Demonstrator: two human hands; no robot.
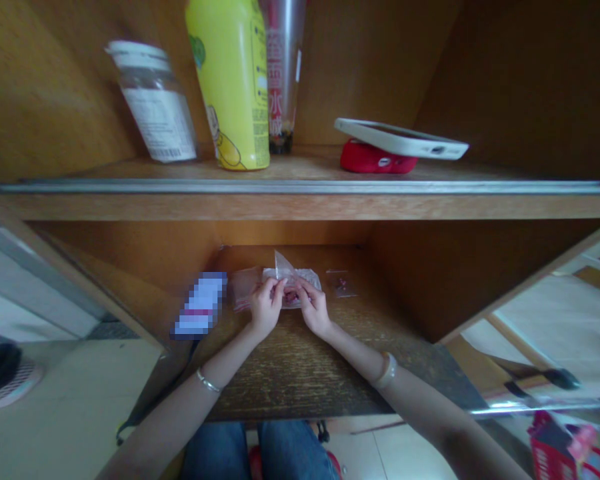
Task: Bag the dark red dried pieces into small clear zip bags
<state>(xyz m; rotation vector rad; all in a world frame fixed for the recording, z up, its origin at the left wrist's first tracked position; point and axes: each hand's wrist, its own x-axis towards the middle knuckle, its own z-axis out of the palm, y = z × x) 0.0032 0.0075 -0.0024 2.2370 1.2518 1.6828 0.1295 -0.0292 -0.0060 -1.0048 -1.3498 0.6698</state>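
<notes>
While pinched on both sides, small clear bag [291,280] sits right betw. the two sets of fingertips, on the desk surface [300,360] in the lower cubby. Left hand [266,308] closed on bag's left edge, thumb and forefinger nipped at approx. the top corner; right hand [314,310] closed on the right edge, same sort of pinch. Bag's long axis running L–R, fingertip to fingertip; one corner or flap sticking up just beyond the fingers, away from the body. Reddish bits inside, too small to tell what. Both hands equally near, neither leading.

Outward from the fingers: more clear bags lying flat, one [244,288] touching or overlapping just left of left hand, another [341,283] a little right of right hand, apart from it. Further left, blurred-out card or box [201,304]. Bracelets on both wrists. Well above, on the shelf [300,187]: jar [153,103], yellow bottle [233,83], clear cup [283,73], phone [400,139] resting on a red object [375,161].
</notes>
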